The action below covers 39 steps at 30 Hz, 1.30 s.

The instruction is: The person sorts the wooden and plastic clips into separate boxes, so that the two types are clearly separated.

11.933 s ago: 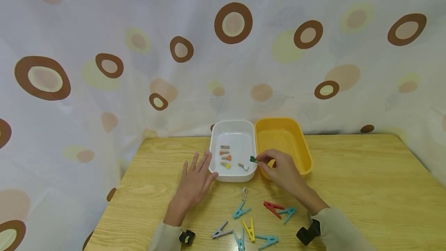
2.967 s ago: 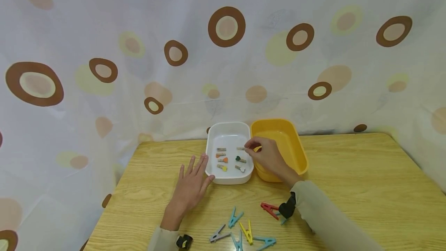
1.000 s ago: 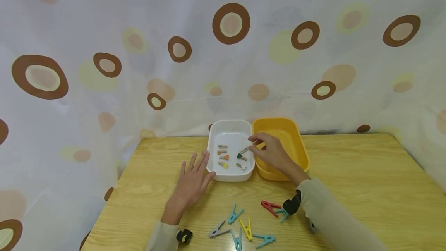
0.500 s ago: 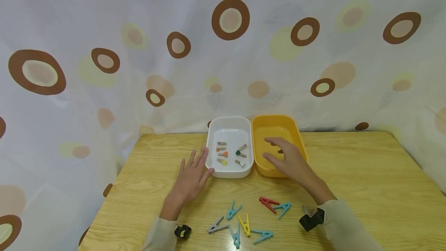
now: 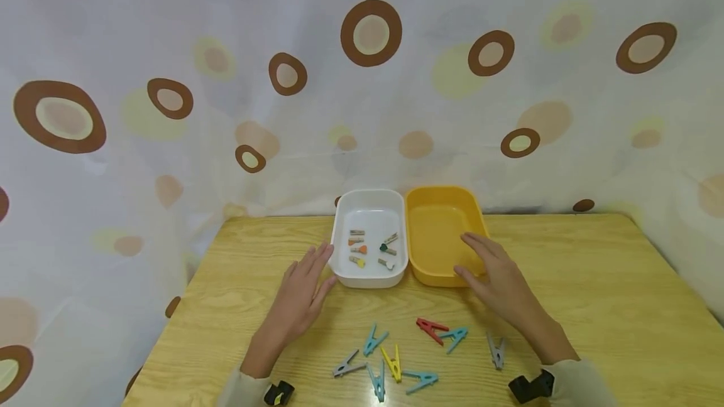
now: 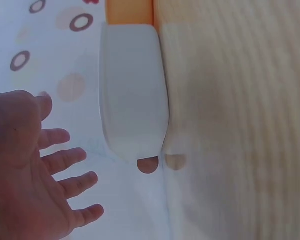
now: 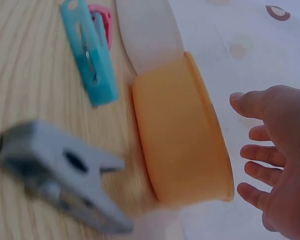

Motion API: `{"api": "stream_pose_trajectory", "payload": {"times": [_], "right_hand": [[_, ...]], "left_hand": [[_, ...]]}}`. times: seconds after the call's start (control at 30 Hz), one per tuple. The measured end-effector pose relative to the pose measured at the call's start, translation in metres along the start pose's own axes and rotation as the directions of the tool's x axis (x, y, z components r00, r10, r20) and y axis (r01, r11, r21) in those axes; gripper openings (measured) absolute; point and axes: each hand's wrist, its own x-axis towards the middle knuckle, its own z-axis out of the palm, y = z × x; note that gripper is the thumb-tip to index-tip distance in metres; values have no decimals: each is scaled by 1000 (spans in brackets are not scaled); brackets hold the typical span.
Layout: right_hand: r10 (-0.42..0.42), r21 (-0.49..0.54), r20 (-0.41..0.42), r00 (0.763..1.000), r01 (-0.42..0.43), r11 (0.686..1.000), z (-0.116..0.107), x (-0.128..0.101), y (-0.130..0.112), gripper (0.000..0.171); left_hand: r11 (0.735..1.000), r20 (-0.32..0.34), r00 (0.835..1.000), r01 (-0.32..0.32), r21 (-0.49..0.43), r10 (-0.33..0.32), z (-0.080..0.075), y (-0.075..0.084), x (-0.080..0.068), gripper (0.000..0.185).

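Note:
My left hand (image 5: 300,294) is held with straight fingers at the left side of the white tray (image 5: 373,218), holding nothing. Inside that tray lie small wooden clothespins in two columns. The left column includes an orange-heart clothespin (image 5: 359,249) and a yellow-heart one (image 5: 357,261). On the right are a plain one (image 5: 391,238), a green-heart one (image 5: 388,249) and a white-heart one (image 5: 386,264). My right hand (image 5: 506,281), fingers spread and holding nothing, overlaps the near right corner of the yellow tray (image 5: 444,225). The right wrist view shows its empty palm (image 7: 290,160).
Larger plastic clothespins lie on the wooden table (image 5: 611,281) before the trays: red (image 5: 432,329), yellow (image 5: 393,364), a grey one (image 5: 496,352) near my right wrist, another grey one (image 5: 347,366) at left, and several light-blue ones (image 5: 420,380). A patterned curtain (image 5: 283,174) hangs behind.
Since the oldest frame, the green-heart and plain clothespins have come to rest in the white tray. My right hand has let go of the plain one and withdrawn rightward; my left has drawn back slightly.

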Motion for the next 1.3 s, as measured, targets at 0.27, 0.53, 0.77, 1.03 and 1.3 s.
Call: {"api": "stream_pose_trajectory", "payload": {"times": [0.27,0.53,0.77,1.03,1.3], "right_hand": [[-20,-125,11,1000,21,992,-9,-10,14,73],[73,-105,96,993,-63,993,-11,-16,22,80],[109,-138,158,981,-87,987,-10,-21,27,74],[119,-175,222,968,-81,981,-12,-25,31,73],[148,-193,262,954,-98,976,-13,-27,33,71]], "left_hand": [[984,-4,998,68,-165,-70,-6,9,-24,44],[940,129,984,156,-304,-122,-5,21,-47,38],[916,197,972,190,-354,-126,-3,27,-61,36],[929,242,967,156,-335,-75,2,28,-72,32],[925,300,953,159,-345,-52,5,32,-77,34]]}}
